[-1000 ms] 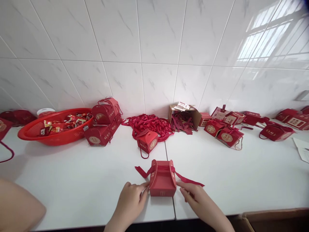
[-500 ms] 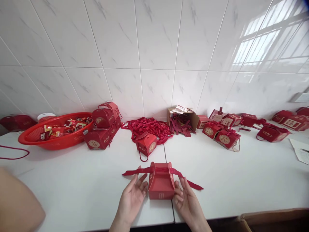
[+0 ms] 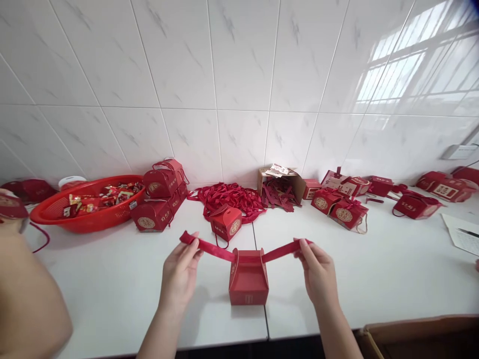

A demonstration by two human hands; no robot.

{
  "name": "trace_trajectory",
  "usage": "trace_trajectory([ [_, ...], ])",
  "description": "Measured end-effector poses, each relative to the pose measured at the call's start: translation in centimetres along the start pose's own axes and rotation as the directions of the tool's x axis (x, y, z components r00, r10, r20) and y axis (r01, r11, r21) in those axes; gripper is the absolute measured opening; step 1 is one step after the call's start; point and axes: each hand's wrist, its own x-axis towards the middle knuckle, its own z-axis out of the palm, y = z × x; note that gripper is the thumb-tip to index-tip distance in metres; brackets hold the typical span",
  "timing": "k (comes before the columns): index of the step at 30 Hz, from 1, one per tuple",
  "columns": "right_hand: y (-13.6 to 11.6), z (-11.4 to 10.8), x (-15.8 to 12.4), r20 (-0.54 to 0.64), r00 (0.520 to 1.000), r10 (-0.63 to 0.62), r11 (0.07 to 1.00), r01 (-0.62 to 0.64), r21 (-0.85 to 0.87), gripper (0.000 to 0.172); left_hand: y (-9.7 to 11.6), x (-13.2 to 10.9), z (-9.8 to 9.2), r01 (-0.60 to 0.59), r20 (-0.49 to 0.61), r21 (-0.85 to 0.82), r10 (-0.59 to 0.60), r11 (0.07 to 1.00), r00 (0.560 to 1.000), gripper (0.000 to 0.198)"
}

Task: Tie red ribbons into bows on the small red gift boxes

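A small red gift box (image 3: 248,279) stands upright on the white table in front of me. A dark red ribbon (image 3: 217,250) runs through the slots at its top, with one end out to each side. My left hand (image 3: 180,269) pinches the left end between thumb and fingers, a short tail sticking out beyond them. On the other side my right hand (image 3: 318,267) pinches the right end near its tip. Both hands hold the ribbon raised and fairly taut, apart from the box. Just behind stands another red box (image 3: 226,223) with a cord handle.
A red plastic basket (image 3: 93,227) of wrapped sweets stands left, beside stacked red boxes (image 3: 160,194). Behind are a heap of red ribbons (image 3: 228,194) and a carton (image 3: 297,187) of ribbon strips. Finished-looking boxes (image 3: 346,214) sit right. Another person's arm (image 3: 30,289) reaches in at left.
Both hands have left the sides of the box, taken hold of the ribbon ends and lifted them up and outward. At left, the other person's arm now shows a red box.
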Motion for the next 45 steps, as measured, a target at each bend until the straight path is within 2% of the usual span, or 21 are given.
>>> trace_trajectory([
  [3, -3.0, 1.7, 1.2, 0.076, 0.987, -0.143, 0.975, 0.154, -0.158, 0.022, 1.7, 0.5, 2.3, -0.106, 0.194, 0.167, 0.073, 0.980, 0.978, 0.021],
  [7, -5.4, 4.4, 2.3, 0.245, 0.931, -0.272, 0.930, 0.319, -0.181, 0.023, 3.2, 0.5, 5.5, -0.223, 0.407, 0.281, 0.095, 0.933, 0.909, 0.023],
  [10, -6.3, 6.0, 2.7, 0.329, 0.889, -0.319, 0.916, 0.379, -0.134, 0.022, 3.6, 0.4, 7.3, -0.285, 0.475, 0.307, 0.113, 0.908, 0.873, 0.023],
  [13, -7.0, 7.0, 2.8, 0.354, 0.872, -0.338, 0.911, 0.397, -0.107, 0.021, 3.9, 0.4, 8.3, -0.313, 0.495, 0.326, 0.120, 0.892, 0.860, 0.022],
  [17, -7.8, 7.4, 2.8, 0.376, 0.870, -0.319, 0.927, 0.370, -0.069, 0.020, 4.2, 0.3, 8.9, -0.322, 0.527, 0.322, 0.114, 0.890, 0.842, 0.024],
  [21, -8.0, 7.5, 2.7, 0.395, 0.878, -0.270, 0.959, 0.281, 0.031, 0.019, 4.3, -0.1, 9.1, -0.335, 0.558, 0.315, 0.112, 0.888, 0.822, 0.027],
  [25, -7.7, 7.7, 2.8, 0.388, 0.893, -0.229, 0.973, 0.208, 0.097, 0.026, 4.0, -0.3, 9.0, -0.354, 0.561, 0.304, 0.134, 0.885, 0.817, 0.028],
  [31, -7.2, 8.1, 3.0, 0.362, 0.917, -0.170, 0.985, 0.159, 0.060, 0.023, 4.1, -0.5, 9.2, -0.424, 0.590, 0.338, 0.162, 0.840, 0.791, 0.027],
  [34, -7.3, 8.2, 2.8, 0.377, 0.914, -0.149, 0.989, 0.142, 0.047, 0.025, 4.3, -1.3, 9.4, -0.452, 0.623, 0.376, 0.140, 0.809, 0.769, 0.041],
  [38, -7.6, 8.2, 1.6, 0.509, 0.855, -0.104, 0.990, 0.136, -0.026, 0.022, 4.4, -2.7, 9.7, -0.437, 0.674, 0.474, 0.004, 0.764, 0.739, 0.084],
  [43, -7.2, 7.3, 0.5, 0.653, 0.749, -0.114, 0.993, 0.084, 0.077, 0.028, 4.0, -3.1, 9.5, -0.407, 0.696, 0.498, -0.073, 0.766, 0.715, 0.090],
  [45, -6.9, 7.1, 0.4, 0.698, 0.706, -0.119, 0.993, 0.092, 0.076, 0.029, 3.8, -2.9, 9.4, -0.381, 0.690, 0.484, -0.076, 0.788, 0.720, 0.089],
])
